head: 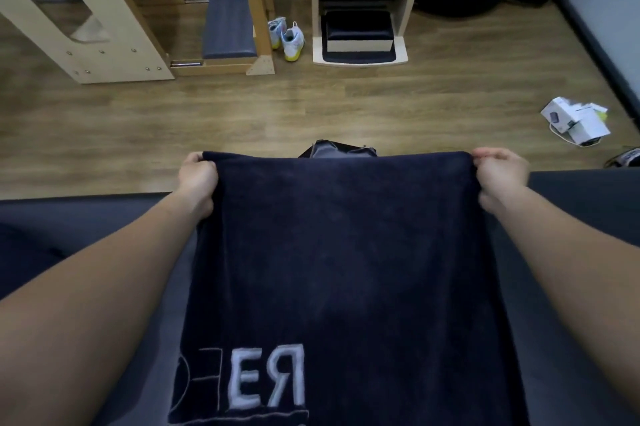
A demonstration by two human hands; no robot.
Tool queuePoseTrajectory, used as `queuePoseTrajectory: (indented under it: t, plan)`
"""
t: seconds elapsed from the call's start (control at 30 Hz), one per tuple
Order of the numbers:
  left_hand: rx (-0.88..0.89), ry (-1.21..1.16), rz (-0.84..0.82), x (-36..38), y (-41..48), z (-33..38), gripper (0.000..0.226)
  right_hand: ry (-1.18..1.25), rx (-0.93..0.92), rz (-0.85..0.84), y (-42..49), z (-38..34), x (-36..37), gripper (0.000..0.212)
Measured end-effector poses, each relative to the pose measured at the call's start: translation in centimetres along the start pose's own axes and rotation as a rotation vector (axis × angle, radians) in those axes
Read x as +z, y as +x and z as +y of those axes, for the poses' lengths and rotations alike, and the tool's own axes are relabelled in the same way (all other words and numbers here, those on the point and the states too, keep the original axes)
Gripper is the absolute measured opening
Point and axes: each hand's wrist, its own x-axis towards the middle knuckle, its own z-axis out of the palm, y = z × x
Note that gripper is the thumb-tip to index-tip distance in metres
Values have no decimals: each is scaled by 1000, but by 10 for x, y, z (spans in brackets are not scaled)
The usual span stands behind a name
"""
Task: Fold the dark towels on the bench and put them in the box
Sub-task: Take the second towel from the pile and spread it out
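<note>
**A:** Where could this go wrong?

**B:** Start with the counter. It is nearly the same dark shade as the dark towel stretched over it, so I think a crooked fold line would be easy to miss.

**A:** And the towel itself?

**B:** It is held taut by its far edge and runs back toward the person. If one corner slips, that side would sag and the halves would not meet squarely.

**A:** Where's the box?

**B:** The box sits just beyond the counter's far edge and is mostly hidden behind the towel's top hem. With so little of it showing, a folded towel could catch the rim or land on the floor.

**A:** The hands?

**B:** They are well apart. The left hand and the right hand each pinch a far corner with curled fingers.

**A:** Any writing?

**B:** There is pale lettering near the towel's close end. It shows an "E" beside a reversed "R", so it reads mirrored. The outlined shapes to its left are cut off. The print on the white cartons on the floor is too small to read.
</note>
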Motion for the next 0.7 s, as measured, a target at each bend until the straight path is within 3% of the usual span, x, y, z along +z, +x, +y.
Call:
queuePoseTrajectory:
  t: [0.1, 0.17, 0.23, 0.33, 0.4, 0.53, 0.63, 0.7]
  plan:
    - [297, 466, 124, -2, -6, -6, 42, -425, -349, 127, -9, -1, -22, 34]
    - [568, 732, 181, 0, -35, -26, 55, -513, -654, 75, -41, 7, -30, 37]
    - [814, 860, 111, 7, -87, -60, 56, -584, -1000, -187, -95, 48, -32, 39]
    - [925, 1133, -198, 11, -164, -121, 60, -1020, -1295, -620, -160, 125, -40, 53]
    - [882, 1237, -232, 2, -166, -135, 63, -1210, -1246, -633, -149, 136, -44, 62]
    - [608, 1280, -67, -17, -116, -113, 63, -1367, -863, -371, -89, 108, -53, 67]
    - [292, 1157, 26, -29, -109, -95, 64, -1242, -451, -329, -69, 80, -63, 69]
    - [358, 1141, 51, -29, -141, -103, 65, -1154, -417, -272, -92, 73, -69, 67]
